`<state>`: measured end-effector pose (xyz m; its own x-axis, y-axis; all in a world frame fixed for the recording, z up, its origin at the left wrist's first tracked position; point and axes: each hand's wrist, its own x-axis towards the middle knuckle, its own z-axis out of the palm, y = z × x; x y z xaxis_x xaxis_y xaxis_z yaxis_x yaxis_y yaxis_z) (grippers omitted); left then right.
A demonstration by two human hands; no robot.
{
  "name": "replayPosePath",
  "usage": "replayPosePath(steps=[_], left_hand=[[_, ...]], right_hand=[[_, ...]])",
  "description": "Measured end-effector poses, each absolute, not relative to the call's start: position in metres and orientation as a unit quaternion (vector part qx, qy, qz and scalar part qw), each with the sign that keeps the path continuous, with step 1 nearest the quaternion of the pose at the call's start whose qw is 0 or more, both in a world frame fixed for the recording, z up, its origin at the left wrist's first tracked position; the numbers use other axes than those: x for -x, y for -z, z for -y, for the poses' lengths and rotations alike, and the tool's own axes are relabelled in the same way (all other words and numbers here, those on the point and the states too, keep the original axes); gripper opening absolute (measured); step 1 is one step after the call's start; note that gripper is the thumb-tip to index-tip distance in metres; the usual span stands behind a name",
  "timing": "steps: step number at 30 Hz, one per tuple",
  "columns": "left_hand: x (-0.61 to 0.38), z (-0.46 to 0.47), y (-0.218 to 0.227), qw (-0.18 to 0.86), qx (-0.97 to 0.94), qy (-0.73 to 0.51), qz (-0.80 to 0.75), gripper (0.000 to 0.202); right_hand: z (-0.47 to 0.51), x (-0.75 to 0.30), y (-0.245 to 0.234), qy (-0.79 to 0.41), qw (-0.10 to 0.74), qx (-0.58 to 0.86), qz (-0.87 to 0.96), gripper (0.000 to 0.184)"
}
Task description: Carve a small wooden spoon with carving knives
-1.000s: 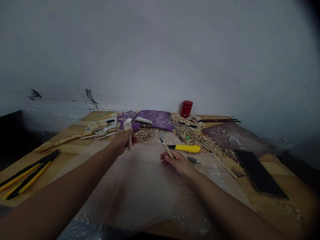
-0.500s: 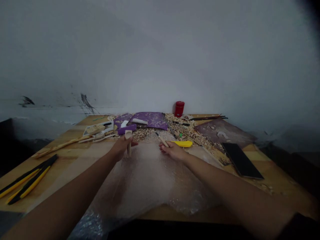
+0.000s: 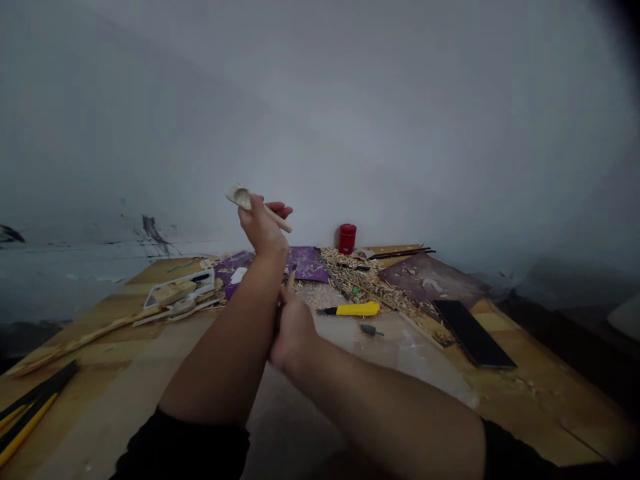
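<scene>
My left hand (image 3: 261,225) is raised above the table, closed round a small wooden spoon (image 3: 243,198) whose bowl points left and whose handle sticks out to the right. My right hand (image 3: 293,327) is pressed against my left forearm, fingers closed round a thin wooden-handled carving tool (image 3: 291,278) that pokes up behind the arm. Both hands hover over the wooden table (image 3: 525,373).
A yellow utility knife (image 3: 357,309) and a small grey bit (image 3: 370,329) lie beyond my hands. Wood shavings (image 3: 365,280), a purple mat (image 3: 305,263), a red can (image 3: 347,238), a black slab (image 3: 473,323), a white tray (image 3: 180,291) and black-yellow tools (image 3: 30,410) surround them.
My left hand lifted the wooden spoon from the table up into the air. My right hand pulled back against my left forearm. The bubble wrap is gone from under my hands.
</scene>
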<state>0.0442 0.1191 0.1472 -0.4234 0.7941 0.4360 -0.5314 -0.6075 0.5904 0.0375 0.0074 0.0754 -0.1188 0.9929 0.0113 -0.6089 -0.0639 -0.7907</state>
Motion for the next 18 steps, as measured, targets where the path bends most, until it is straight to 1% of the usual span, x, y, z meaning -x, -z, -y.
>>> replayPosePath(steps=[3, 5, 6, 8, 11, 13, 15, 18], left_hand=[[-0.036, -0.119, -0.131, 0.422, -0.368, -0.803, -0.206, 0.025], [-0.021, -0.122, -0.133, 0.432, -0.356, -0.800, -0.215, 0.021], [-0.012, -0.125, -0.138, 0.437, -0.322, -0.810, -0.223, 0.019], [0.004, -0.130, -0.153, 0.431, -0.290, -0.825, -0.221, 0.019], [0.010, -0.133, -0.179, 0.416, -0.296, -0.836, -0.202, 0.020], [0.003, -0.132, -0.188, 0.392, -0.320, -0.843, -0.181, 0.021], [-0.007, -0.130, -0.188, 0.366, -0.350, -0.844, -0.176, 0.019], [-0.010, -0.125, -0.172, 0.386, -0.366, -0.818, -0.221, 0.016]], right_hand=[[-0.044, -0.090, -0.106, -0.625, 0.677, 0.291, 0.256, 0.030], [-0.057, -0.117, -0.107, -0.587, 0.722, 0.292, 0.220, 0.030], [-0.057, -0.122, -0.099, -0.580, 0.729, 0.297, 0.210, 0.030], [-0.042, -0.112, -0.071, -0.593, 0.710, 0.323, 0.198, 0.031], [0.003, -0.059, -0.023, -0.677, 0.607, 0.349, 0.227, 0.034], [0.028, -0.020, -0.007, -0.714, 0.550, 0.339, 0.269, 0.036], [0.036, 0.000, -0.014, -0.709, 0.542, 0.335, 0.302, 0.032], [0.018, -0.029, -0.048, -0.664, 0.561, 0.344, 0.355, 0.038]])
